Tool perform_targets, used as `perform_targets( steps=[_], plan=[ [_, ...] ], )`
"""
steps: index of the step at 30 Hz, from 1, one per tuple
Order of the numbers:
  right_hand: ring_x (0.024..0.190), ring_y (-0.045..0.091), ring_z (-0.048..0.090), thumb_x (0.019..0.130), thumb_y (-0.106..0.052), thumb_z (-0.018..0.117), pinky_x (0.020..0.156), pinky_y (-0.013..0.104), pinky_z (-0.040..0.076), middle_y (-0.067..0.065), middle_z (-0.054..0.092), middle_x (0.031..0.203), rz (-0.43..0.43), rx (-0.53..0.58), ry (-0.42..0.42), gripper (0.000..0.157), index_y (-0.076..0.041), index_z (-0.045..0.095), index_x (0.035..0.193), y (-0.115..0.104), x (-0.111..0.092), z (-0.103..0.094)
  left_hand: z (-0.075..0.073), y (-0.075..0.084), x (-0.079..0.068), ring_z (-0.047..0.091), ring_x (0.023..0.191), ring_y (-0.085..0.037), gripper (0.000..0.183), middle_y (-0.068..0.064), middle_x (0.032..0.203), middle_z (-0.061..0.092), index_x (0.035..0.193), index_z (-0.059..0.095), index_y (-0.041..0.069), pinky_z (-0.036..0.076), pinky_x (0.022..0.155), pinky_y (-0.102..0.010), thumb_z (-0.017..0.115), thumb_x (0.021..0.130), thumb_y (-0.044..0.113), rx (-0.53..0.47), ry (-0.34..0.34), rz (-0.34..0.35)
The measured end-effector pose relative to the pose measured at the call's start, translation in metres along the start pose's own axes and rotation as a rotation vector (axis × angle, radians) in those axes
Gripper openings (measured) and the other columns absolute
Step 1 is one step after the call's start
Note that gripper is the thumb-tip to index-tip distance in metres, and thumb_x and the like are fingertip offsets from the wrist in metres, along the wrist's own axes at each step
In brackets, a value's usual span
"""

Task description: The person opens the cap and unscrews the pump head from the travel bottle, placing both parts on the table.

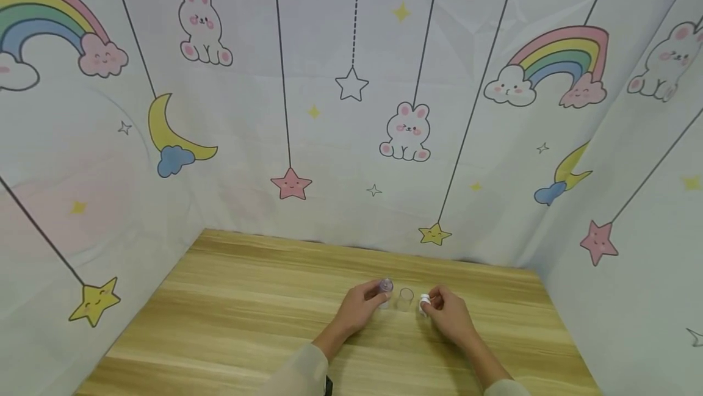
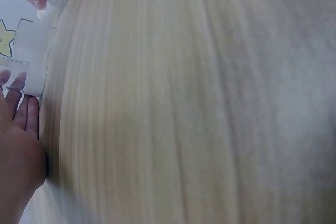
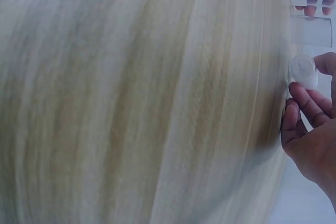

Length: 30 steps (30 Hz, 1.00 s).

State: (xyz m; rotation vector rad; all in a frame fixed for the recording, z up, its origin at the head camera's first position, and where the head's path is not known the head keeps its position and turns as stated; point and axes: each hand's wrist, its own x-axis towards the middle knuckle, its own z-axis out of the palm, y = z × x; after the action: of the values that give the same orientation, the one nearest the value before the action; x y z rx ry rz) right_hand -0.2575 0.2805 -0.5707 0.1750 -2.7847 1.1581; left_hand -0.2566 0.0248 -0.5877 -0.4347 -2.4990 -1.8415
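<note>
My left hand (image 1: 356, 309) grips a small clear container (image 1: 386, 287) with a purplish round top and a white lower part. Its white base (image 2: 35, 80) is on or just above the table in the left wrist view; I cannot tell which. A clear open cup (image 1: 406, 299) stands upright between the two hands, touched by neither. With thumb and fingers, my right hand (image 1: 451, 315) pinches a small white bottle (image 1: 425, 303). From the right wrist the bottle shows a round white end (image 3: 303, 68), turned toward that camera.
The wood-grain table (image 1: 247, 304) spreads around the hands, mostly to the left. A white printed cloth (image 1: 340, 140) with rabbits, stars and rainbows rises behind the table and along both sides.
</note>
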Motion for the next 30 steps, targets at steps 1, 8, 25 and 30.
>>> perform_targets(
  steps=[1,8,25,30],
  plan=[
    [0.078,0.013,0.056,0.094,-0.018,0.079,0.070,0.028,0.047,-0.001,0.062,0.083,0.007,-0.003,-0.001,0.020,-0.006,0.067,0.103,0.0002,0.0000,0.0005,0.0004,-0.0009,0.0002,0.069,0.122,-0.026,0.052,-0.009,0.133,0.072,0.143,0.066,0.007,0.055,0.105,-0.046,0.066,0.104,0.041,0.001,0.002,-0.001],
    [0.077,0.013,0.056,0.094,-0.019,0.079,0.070,0.028,0.047,-0.001,0.061,0.082,-0.015,-0.014,0.003,0.020,-0.006,0.066,0.103,0.0009,0.0001,0.0010,0.0013,-0.0062,0.0013,0.069,0.120,-0.026,0.053,-0.009,0.131,0.073,0.142,0.067,0.007,0.056,0.103,-0.045,0.066,0.103,0.043,0.008,0.014,0.013],
    [0.075,0.011,0.055,0.095,-0.022,0.078,0.070,0.030,0.049,-0.003,0.060,0.080,-0.042,-0.066,0.023,0.020,-0.005,0.069,0.101,0.0005,-0.0011,0.0019,-0.0012,-0.0006,0.0005,0.070,0.119,-0.026,0.052,-0.008,0.131,0.073,0.143,0.067,0.006,0.055,0.104,-0.047,0.067,0.104,0.041,-0.003,-0.006,-0.013],
    [0.075,0.012,0.055,0.097,-0.024,0.078,0.071,0.030,0.049,-0.002,0.061,0.081,-0.021,-0.064,0.005,0.021,-0.005,0.070,0.103,0.0015,-0.0002,0.0026,-0.0018,-0.0001,0.0012,0.070,0.119,-0.025,0.050,-0.006,0.130,0.073,0.142,0.068,0.009,0.055,0.104,-0.047,0.067,0.103,0.041,0.009,-0.002,-0.018]
  ],
)
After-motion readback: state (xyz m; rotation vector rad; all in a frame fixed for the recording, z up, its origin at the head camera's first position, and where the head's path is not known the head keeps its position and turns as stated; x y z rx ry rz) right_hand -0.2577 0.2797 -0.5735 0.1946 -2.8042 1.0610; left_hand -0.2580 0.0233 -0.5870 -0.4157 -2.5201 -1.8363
